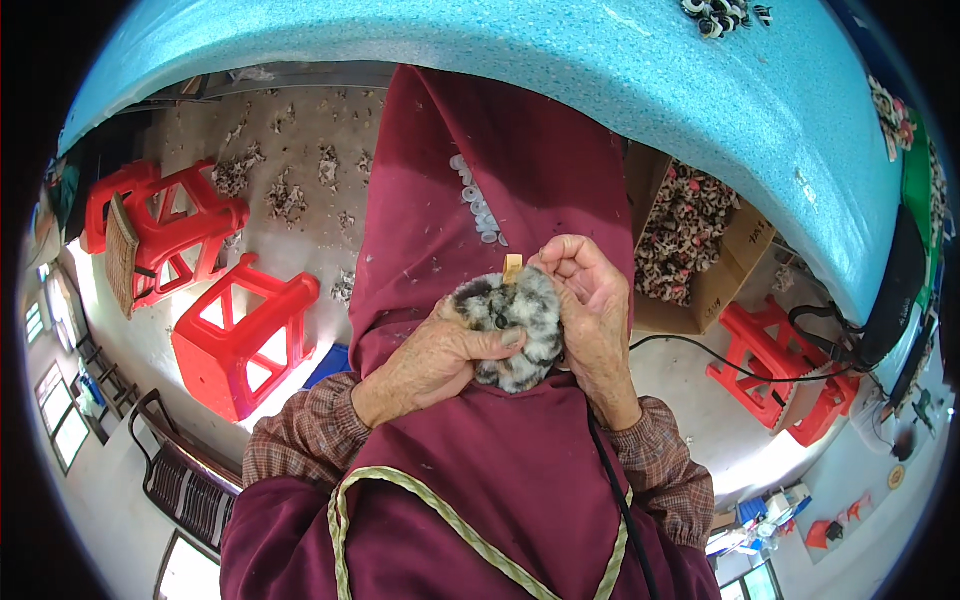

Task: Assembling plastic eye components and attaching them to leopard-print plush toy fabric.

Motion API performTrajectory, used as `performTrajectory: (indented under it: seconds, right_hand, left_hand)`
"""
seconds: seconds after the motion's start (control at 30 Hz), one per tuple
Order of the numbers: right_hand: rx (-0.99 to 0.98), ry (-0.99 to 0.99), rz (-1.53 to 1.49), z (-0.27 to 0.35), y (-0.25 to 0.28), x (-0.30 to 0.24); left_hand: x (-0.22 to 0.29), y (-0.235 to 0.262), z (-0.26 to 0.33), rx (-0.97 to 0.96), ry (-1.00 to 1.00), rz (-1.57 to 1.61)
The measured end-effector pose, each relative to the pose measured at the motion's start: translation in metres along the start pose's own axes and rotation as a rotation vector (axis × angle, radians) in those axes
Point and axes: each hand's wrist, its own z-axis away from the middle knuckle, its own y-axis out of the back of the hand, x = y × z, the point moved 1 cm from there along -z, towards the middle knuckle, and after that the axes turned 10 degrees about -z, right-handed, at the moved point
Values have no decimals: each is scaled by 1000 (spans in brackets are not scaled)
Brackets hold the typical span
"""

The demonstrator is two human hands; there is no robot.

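A small fluffy grey-and-white speckled toy rests over my lap, on my maroon apron. My left hand cups it from the left, with the thumb pressed across its front. My right hand wraps its right side, fingertips pinching near a small tan tab that sticks up from the top of the toy. Both forearms wear brown checked sleeves.
A blue speckled table curves across the top, with small black-and-white items on it. A cardboard box of similar pieces stands at right. Red plastic stools sit left and right. Fluff scraps litter the floor.
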Motion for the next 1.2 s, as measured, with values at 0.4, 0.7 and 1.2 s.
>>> performTrajectory:
  seconds: [0.4,0.7,1.2]
  right_hand:
    - [-28,22,-38,-7,-3,-13]
    - [-296,305,759,8,10,-79]
    - [-4,740,989,-121,29,-265]
  left_hand:
    - [9,-12,-5,5,-38,-5]
    - [13,-15,-1,16,-117,-107]
    - [31,-12,-11,131,-154,-76]
